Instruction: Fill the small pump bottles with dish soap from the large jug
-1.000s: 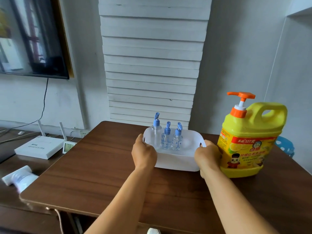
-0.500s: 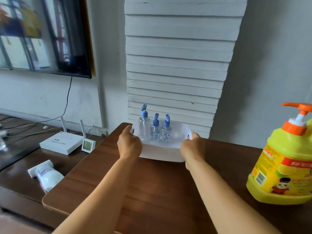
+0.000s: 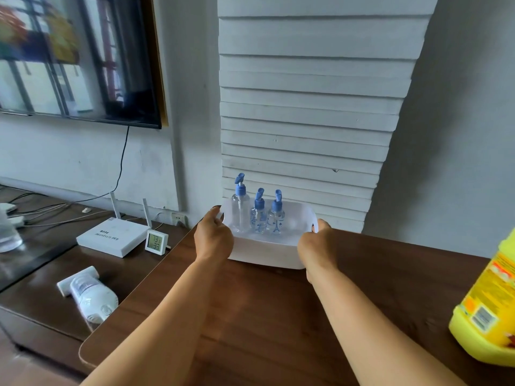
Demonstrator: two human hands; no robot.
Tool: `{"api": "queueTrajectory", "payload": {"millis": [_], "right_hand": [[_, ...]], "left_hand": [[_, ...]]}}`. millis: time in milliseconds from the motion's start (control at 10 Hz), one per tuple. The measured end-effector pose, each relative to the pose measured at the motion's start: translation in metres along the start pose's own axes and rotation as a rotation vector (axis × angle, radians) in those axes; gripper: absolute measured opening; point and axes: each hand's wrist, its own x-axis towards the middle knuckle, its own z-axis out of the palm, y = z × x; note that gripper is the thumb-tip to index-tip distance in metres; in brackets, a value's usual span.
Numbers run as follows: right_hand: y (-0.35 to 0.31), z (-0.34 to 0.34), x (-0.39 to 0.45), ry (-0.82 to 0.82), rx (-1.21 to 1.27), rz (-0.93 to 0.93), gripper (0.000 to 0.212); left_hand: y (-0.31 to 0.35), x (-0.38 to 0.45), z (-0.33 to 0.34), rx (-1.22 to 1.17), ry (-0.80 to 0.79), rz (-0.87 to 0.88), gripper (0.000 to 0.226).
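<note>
A dark wooden table (image 3: pixel 250 316) is standing against a white wall; the left hand (image 3: pixel 213 238) and right hand (image 3: pixel 317 247) are gripping the white tub (image 3: pixel 267 250) between them (three pump bottles (image 3: pixel 259 215) inside).

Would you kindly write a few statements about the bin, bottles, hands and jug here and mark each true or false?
1. Three pump bottles stand upright in the white bin. True.
2. The left hand and right hand grip opposite ends of the bin. True.
3. The yellow jug sits inside the bin. False: it stands on the table, off to the right.
4. All bottles are equally tall. False: the leftmost is taller.
5. One bottle's pump is removed. False: all three pumps are on.
</note>
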Motion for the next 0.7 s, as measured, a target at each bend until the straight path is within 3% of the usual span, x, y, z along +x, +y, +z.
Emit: {"api": "queueTrajectory", "payload": {"millis": [500,600,700], "right_hand": [[0.006,-0.003,0.002,-0.059,-0.052,0.003,0.046],[0.003,-0.009,-0.004,-0.097,-0.06,0.001,0.047],[-0.002,-0.017,-0.007,-0.076,-0.048,-0.038,0.058]], "left_hand": [[-0.002,-0.004,0.002,0.11,-0.087,0.074,0.041],[0.003,-0.009,0.001,0.126,-0.101,0.053,0.025],[0.009,-0.015,0.002,0.138,-0.002,0.086,0.039]]}}
